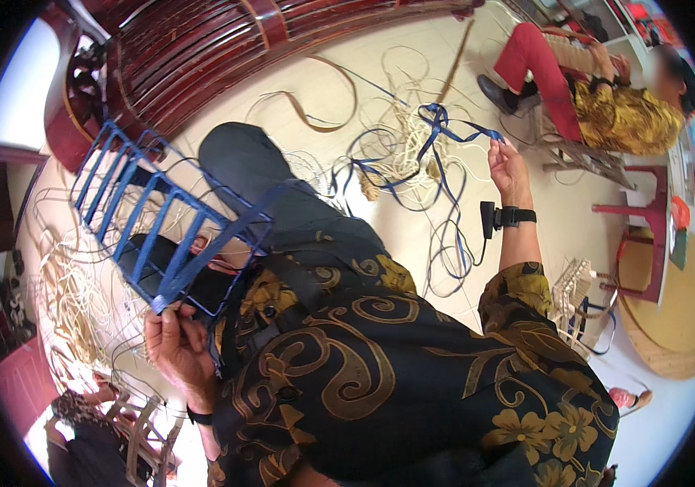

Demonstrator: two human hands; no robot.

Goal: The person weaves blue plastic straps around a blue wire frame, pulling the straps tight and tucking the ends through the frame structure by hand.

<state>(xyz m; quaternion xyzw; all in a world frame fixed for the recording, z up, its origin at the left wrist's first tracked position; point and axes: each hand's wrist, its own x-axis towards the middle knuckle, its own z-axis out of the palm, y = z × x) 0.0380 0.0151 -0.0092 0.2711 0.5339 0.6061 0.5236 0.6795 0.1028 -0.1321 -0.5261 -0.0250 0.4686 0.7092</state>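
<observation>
A long blue frame [195,213] lies across my lap and reaches to the far left, with flat blue strips running across it like rungs. At its near corner my left hand [175,345] is closed, thumb and fingers pinching the frame's edge where a strip folds over. Out to the right, my raised right hand [509,169] pinches a long blue strap [442,166]. The strap hangs in loose, twisted loops toward the floor. Between my hands part of the strap's path is hard to follow.
A dark red slatted bench [193,57] stands at the far left. Cream cord [412,138] lies tangled on the floor ahead, and more [67,300] at the left. People sit at the right [623,114] and lower left [92,442]. A round wooden board [672,300] is at the right.
</observation>
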